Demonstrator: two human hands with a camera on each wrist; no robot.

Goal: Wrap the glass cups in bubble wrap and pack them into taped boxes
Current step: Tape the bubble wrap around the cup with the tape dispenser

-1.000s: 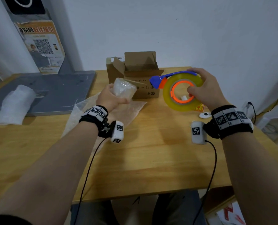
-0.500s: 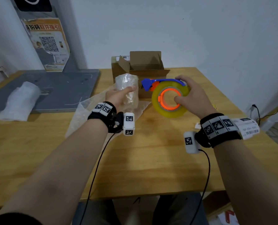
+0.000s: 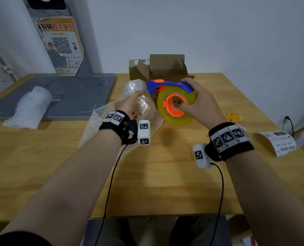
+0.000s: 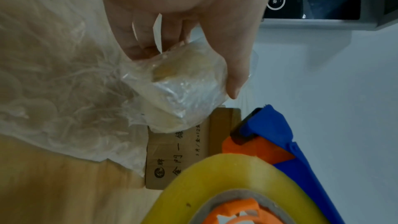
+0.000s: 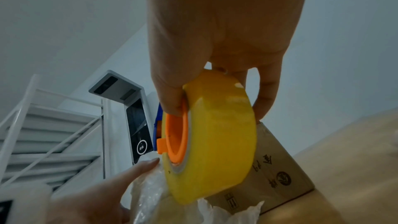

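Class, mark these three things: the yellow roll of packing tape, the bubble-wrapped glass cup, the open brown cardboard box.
yellow roll of packing tape [image 3: 178, 119], head view, lower yellow rim.
bubble-wrapped glass cup [image 4: 189, 91], left wrist view, wrapped side.
open brown cardboard box [image 3: 165, 63], head view, rear flap.

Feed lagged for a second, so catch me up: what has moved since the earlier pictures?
The right hand has carried the tape dispenser leftward, close to the wrapped cup, which the left hand has tilted upright. Both grips are unchanged, and the open box hasn't moved.
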